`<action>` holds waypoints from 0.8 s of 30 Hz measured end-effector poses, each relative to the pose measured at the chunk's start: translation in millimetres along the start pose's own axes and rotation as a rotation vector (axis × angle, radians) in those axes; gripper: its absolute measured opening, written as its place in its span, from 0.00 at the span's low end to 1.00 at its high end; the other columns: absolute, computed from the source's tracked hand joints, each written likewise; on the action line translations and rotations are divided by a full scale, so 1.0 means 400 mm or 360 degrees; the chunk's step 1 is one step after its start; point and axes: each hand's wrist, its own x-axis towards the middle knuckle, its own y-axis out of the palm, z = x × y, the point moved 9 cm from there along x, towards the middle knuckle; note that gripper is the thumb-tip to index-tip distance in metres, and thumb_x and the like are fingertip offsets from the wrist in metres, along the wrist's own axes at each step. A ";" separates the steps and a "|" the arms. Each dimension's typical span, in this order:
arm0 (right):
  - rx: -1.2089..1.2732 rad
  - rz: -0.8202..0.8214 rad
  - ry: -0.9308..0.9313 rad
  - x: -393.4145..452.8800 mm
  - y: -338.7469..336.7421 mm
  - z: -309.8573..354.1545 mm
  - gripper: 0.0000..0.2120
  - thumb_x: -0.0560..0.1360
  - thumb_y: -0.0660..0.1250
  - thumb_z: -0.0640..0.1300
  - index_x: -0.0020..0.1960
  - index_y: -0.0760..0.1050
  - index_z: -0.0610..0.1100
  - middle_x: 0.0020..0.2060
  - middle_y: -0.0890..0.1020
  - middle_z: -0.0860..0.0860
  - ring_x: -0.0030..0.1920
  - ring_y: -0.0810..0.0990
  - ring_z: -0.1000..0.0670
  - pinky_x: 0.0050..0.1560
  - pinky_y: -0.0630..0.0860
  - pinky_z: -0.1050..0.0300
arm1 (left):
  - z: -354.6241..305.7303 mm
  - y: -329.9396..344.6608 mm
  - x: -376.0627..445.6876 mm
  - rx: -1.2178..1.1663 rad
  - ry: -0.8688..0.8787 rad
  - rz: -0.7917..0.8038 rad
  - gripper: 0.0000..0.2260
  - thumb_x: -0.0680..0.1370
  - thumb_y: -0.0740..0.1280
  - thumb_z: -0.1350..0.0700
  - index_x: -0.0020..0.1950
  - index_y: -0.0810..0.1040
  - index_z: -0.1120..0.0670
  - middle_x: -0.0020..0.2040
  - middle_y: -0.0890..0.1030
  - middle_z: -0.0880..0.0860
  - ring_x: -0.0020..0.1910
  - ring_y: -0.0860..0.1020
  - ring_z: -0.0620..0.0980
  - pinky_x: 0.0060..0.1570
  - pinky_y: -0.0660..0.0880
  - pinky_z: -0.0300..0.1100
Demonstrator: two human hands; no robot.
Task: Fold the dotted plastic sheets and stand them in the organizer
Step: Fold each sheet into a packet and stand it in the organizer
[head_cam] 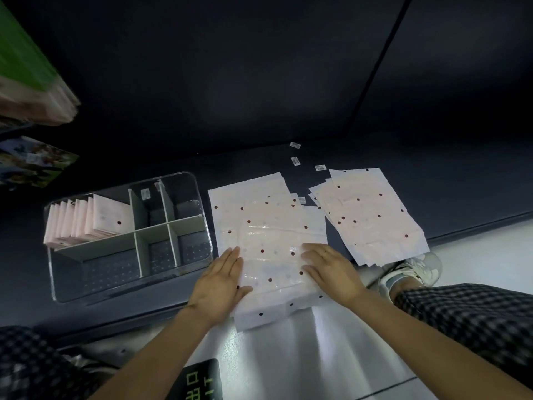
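The dotted plastic sheets point(268, 241) nearest you lie as a loose stack on the dark counter point(403, 157), with the near edge of the stack overhanging the counter's front edge. Your left hand point(222, 281) lies flat on the stack's near-left part, fingers straight and close together, thumb spread across the sheet. Your right hand point(331, 272) lies flat on the near-right part, fingers straight and pointing left across the sheet. Neither hand pinches or grips anything.

To the right, a second stack of sheets point(372, 217) lies fanned on the counter, just beside the first and apart from both hands.

To the left, the clear organizer point(57, 284) stands on the counter just beside the first stack. Grey dividers point(138, 235) split it into compartments. Folded sheets point(89, 220) stand upright in a row in its far-left compartment.

Farther back, three small white labels point(295, 161) lie on the counter beyond the stacks.
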 end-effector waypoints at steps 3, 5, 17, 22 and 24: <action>-0.0007 0.0055 0.0012 0.025 0.030 -0.003 0.10 0.68 0.75 0.39 0.47 0.80 0.37 0.50 0.82 0.45 0.50 0.82 0.45 0.39 0.81 0.53 | -0.005 -0.006 0.011 -0.0046 -0.0017 0.0000 0.31 0.80 0.52 0.38 0.76 0.55 0.57 0.78 0.50 0.53 0.77 0.47 0.49 0.74 0.43 0.42; -0.0162 0.0076 -0.0105 0.033 0.038 0.007 0.11 0.61 0.79 0.39 0.40 0.81 0.39 0.45 0.84 0.47 0.44 0.83 0.48 0.30 0.79 0.59 | -0.007 -0.015 0.019 -0.0041 -0.0032 -0.0023 0.30 0.80 0.52 0.38 0.74 0.58 0.56 0.78 0.53 0.53 0.77 0.49 0.49 0.74 0.45 0.43; 0.0400 0.0645 0.0220 0.073 0.020 -0.025 0.01 0.78 0.57 0.41 0.48 0.67 0.46 0.50 0.80 0.50 0.46 0.77 0.48 0.47 0.74 0.52 | -0.056 -0.083 0.076 -0.0073 0.0148 -0.0045 0.32 0.79 0.60 0.42 0.77 0.52 0.51 0.77 0.56 0.50 0.76 0.53 0.49 0.73 0.47 0.42; 0.0818 0.0835 0.0365 0.094 -0.001 -0.031 0.06 0.78 0.57 0.39 0.44 0.66 0.48 0.31 0.73 0.57 0.33 0.68 0.59 0.38 0.65 0.65 | -0.047 -0.163 0.083 -0.0209 0.0111 -0.0187 0.18 0.80 0.62 0.51 0.70 0.68 0.47 0.64 0.77 0.49 0.61 0.75 0.53 0.60 0.68 0.43; 0.0911 0.0812 0.0477 0.113 -0.004 -0.051 0.07 0.77 0.58 0.39 0.43 0.69 0.48 0.33 0.75 0.58 0.34 0.70 0.61 0.37 0.65 0.69 | -0.044 -0.201 0.078 -0.0267 0.0105 -0.0378 0.20 0.79 0.63 0.56 0.71 0.67 0.49 0.66 0.75 0.51 0.64 0.73 0.53 0.64 0.66 0.44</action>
